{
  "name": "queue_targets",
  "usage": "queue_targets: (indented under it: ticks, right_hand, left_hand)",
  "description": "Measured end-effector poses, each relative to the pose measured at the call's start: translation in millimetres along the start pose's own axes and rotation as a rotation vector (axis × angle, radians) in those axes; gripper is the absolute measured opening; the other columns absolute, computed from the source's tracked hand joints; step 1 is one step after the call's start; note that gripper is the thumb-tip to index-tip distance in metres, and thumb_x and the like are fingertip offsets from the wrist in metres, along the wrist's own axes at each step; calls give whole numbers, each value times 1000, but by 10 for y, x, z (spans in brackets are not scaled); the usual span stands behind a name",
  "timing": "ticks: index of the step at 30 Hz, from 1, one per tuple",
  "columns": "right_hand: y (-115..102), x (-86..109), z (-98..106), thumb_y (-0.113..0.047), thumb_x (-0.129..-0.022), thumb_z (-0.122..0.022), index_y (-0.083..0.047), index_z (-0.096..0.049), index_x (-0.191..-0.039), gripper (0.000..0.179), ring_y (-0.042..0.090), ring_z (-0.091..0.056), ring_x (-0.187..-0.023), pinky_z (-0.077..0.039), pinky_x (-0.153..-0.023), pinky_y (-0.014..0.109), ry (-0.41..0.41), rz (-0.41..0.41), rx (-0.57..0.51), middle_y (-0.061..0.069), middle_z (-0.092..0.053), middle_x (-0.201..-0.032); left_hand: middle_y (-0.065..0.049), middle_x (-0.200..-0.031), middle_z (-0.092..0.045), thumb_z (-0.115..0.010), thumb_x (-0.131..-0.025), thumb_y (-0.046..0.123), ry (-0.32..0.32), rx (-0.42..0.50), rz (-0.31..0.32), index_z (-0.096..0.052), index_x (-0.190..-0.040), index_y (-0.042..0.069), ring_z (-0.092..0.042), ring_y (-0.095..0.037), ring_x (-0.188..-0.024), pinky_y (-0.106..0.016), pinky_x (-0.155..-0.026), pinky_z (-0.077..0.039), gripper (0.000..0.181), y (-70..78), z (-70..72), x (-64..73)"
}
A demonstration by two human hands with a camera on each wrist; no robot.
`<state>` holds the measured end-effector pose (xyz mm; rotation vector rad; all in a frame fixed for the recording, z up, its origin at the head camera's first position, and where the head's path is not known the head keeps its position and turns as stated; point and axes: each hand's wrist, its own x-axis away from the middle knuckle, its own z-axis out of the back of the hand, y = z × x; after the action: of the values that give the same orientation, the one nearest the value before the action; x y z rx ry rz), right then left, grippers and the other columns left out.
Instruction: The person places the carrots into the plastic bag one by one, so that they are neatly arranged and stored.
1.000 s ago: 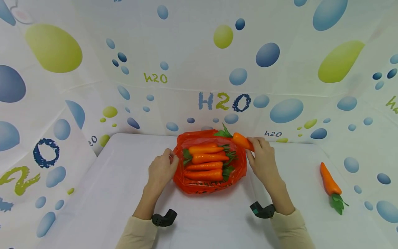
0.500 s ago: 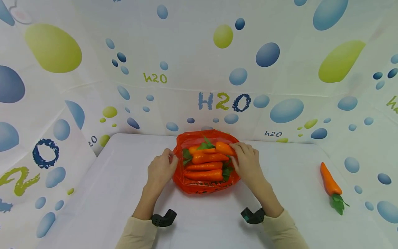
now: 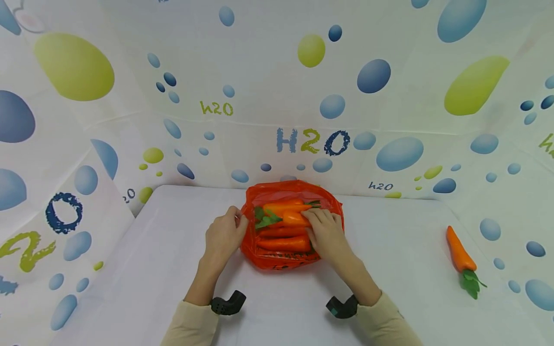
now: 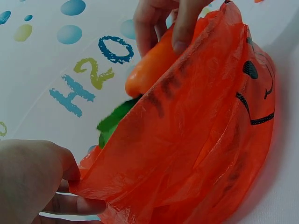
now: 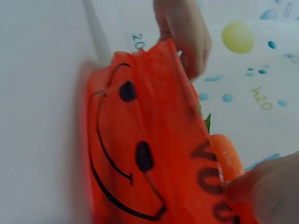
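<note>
A red plastic bag (image 3: 277, 263) with a black printed face lies mouth up on the white table, several orange carrots (image 3: 283, 243) with green tops side by side inside. My left hand (image 3: 226, 234) pinches the bag's left rim; in the left wrist view its fingers (image 4: 77, 205) hold the film. Over the bag's mouth my right hand (image 3: 326, 233) grips a carrot (image 3: 294, 219) by its narrow end, leaves pointing left. That carrot (image 4: 152, 67) shows above the rim in the left wrist view, thumb and fingers round it. Its tip is hidden by the hand.
Another carrot (image 3: 460, 252) lies alone on the table (image 3: 433, 307) at the right, leaves toward the front. Behind the table hangs a white sheet (image 3: 259, 57) with blue and green spots. Each wrist wears a black camera (image 3: 228, 303).
My right hand has carried its carrot from the bag's right rim leftward and down to over the carrots inside. My left hand has stayed at the left rim.
</note>
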<state>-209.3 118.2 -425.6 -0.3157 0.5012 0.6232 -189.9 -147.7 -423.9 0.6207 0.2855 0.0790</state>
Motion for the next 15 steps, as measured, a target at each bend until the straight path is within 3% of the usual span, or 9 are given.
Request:
queue_targets:
  ticks: [5, 11, 15]
  right_hand:
    - [-59, 15, -77, -8, -86, -76, -9, -61, -126, 42, 29, -58, -115, -44, -93, 50, -55, 16, -1, 9, -64, -122]
    - [-117, 23, -164, -10, -87, -75, -8, -62, -124, 39, 28, -58, -114, -44, -92, 50, -62, 47, 7, 7, -65, -120]
    - [-142, 25, -201, -11, -89, -74, -9, -60, -126, 39, 29, -57, -115, -44, -94, 52, -104, 31, -11, 7, -65, -122]
  left_hand:
    - [-5, -67, -59, -51, -96, 23, -10, -4, 7, -61, -100, 7, -49, -17, -53, -26, -48, -41, 20, 1, 1, -12]
    - [-4, -64, -56, -50, -96, 25, -31, -5, 22, -60, -101, 7, -48, -17, -51, -26, -48, -41, 21, 2, -2, -7]
    - [-3, -63, -55, -50, -96, 26, -33, -6, 24, -59, -100, 8, -48, -17, -52, -26, -49, -41, 21, -1, -7, -9]
